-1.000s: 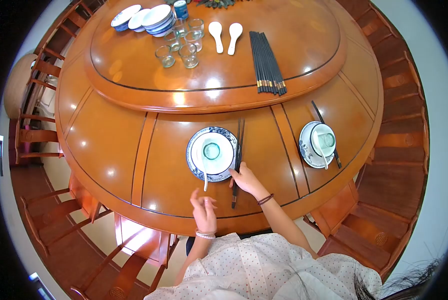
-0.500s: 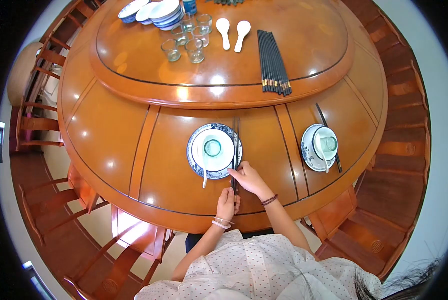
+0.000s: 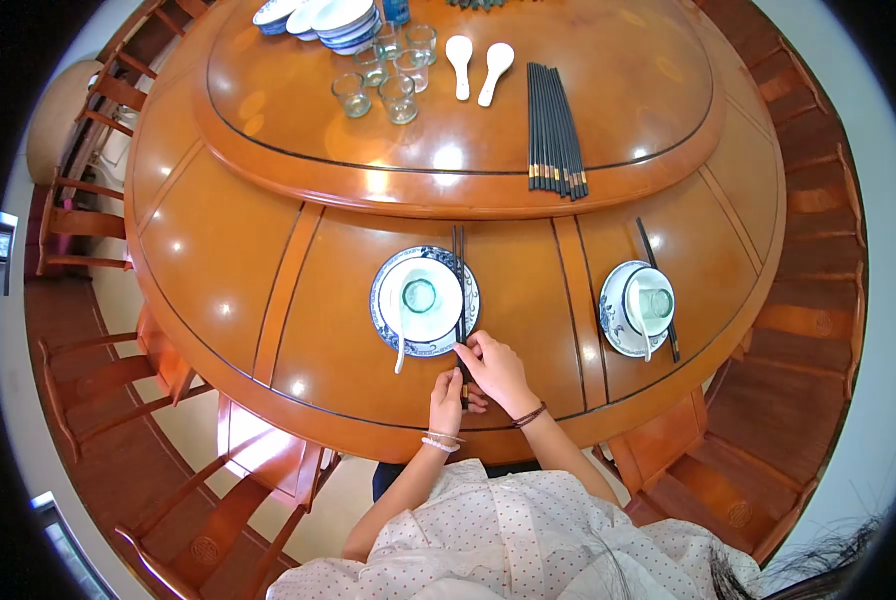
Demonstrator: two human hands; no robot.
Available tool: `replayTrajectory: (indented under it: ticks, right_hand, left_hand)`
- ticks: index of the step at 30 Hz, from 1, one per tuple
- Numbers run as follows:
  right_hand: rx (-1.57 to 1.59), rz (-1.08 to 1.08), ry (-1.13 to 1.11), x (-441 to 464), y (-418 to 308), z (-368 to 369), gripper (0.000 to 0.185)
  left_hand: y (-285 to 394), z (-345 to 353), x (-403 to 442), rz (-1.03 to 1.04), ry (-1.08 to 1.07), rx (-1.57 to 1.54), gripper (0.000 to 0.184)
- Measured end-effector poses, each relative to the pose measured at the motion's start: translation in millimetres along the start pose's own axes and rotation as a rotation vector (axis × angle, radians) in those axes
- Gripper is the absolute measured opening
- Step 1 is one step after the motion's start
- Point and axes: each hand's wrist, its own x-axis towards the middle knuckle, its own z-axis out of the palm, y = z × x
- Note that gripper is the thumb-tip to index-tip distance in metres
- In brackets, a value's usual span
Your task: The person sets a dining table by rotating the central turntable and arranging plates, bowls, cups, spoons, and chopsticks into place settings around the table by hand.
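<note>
A pair of black chopsticks (image 3: 460,270) points away from me across the right rim of a blue-patterned plate (image 3: 378,312). My left hand (image 3: 447,393) is closed around their near end, where a gold band shows. Farther up, my right hand (image 3: 496,372) pinches them just below the plate's edge. On the plate is a white bowl (image 3: 411,325) with a greenish clear glass (image 3: 420,294) inside it. A white spoon (image 3: 401,345) lies to the left of the glass, its handle hanging over the near rim.
At right stands another setting: a patterned plate (image 3: 612,335) with bowl, glass and spoon, and dark chopsticks (image 3: 658,290) beside it. The raised round centre (image 3: 368,185) holds a row of chopsticks (image 3: 556,130), two white spoons (image 3: 459,67), several glasses (image 3: 399,100) and stacked dishes (image 3: 346,25).
The chopsticks have shifted slightly left over the plate's rim, and both hands still hold them. The whole view has moved a little.
</note>
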Motion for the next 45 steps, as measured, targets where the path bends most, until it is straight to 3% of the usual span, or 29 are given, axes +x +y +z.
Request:
replayTrajectory:
  ticks: [9,11,13,17,20,23,25,27,29,31,32,37,40,45]
  right_hand:
    - [0.026,-0.073,-0.044,2.2,10.3,-9.4,0.035]
    - [0.154,-0.015,0.016,4.6,24.5,-14.9,0.032]
    - [0.294,0.102,0.053,3.1,6.2,-41.0,0.03]
    - [0.379,0.025,0.175,4.5,-33.2,-85.6,0.028]
    - [0.441,-0.04,0.271,14.6,-70.5,-92.6,0.027]
    - [0.35,-0.1,0.239,34.7,-116.9,-77.2,0.019]
    - [0.237,-0.195,0.209,57.8,-150.1,-52.5,0.015]
    - [0.132,-0.264,0.196,85.5,-187.4,-13.1,0.017]
    - [0.006,-0.476,0.142,118.4,-216.4,32.6,0.038]
    - [-0.175,-0.521,0.087,161.3,-252.8,79.1,0.05]
    - [-0.251,-0.506,0.12,190.3,-262.3,107.7,0.056]
    - [-0.644,-0.35,0.25,274.7,-294.2,196.4,0.07]
    - [-0.708,-0.271,0.236,276.0,-297.0,197.9,0.076]
    - [-0.697,-0.27,0.205,270.1,-301.1,191.9,0.084]
  left_hand:
    - [4.6,-12.0,-12.1,0.089,0.077,-0.017,0.032]
    - [10.1,-26.2,-20.5,0.127,0.162,0.183,0.04]
    - [11.7,-49.1,-23.9,0.165,0.204,0.181,0.04]
    - [29.5,-91.0,-28.8,0.203,0.287,0.2,0.034]
    - [52.1,-122.5,-22.0,0.389,0.408,0.341,0.023]
    - [94.5,-157.5,-14.4,0.342,0.388,0.553,0.023]
    - [119.4,-182.4,2.0,0.683,0.487,0.761,0.027]
    - [141.7,-220.6,15.0,0.66,0.421,0.801,0.027]
    - [170.5,-264.3,15.7,0.66,0.382,0.84,0.03]
    - [193.1,-309.5,11.4,0.704,0.476,0.857,0.036]
    - [202.8,-332.1,5.4,0.611,0.522,0.832,0.039]
    - [228.5,-436.1,-2.6,0.639,0.709,0.888,0.039]
    - [237.8,-434.1,5.6,0.668,0.742,0.695,0.038]
    - [235.6,-372.7,-1.9,0.579,0.58,0.674,0.033]
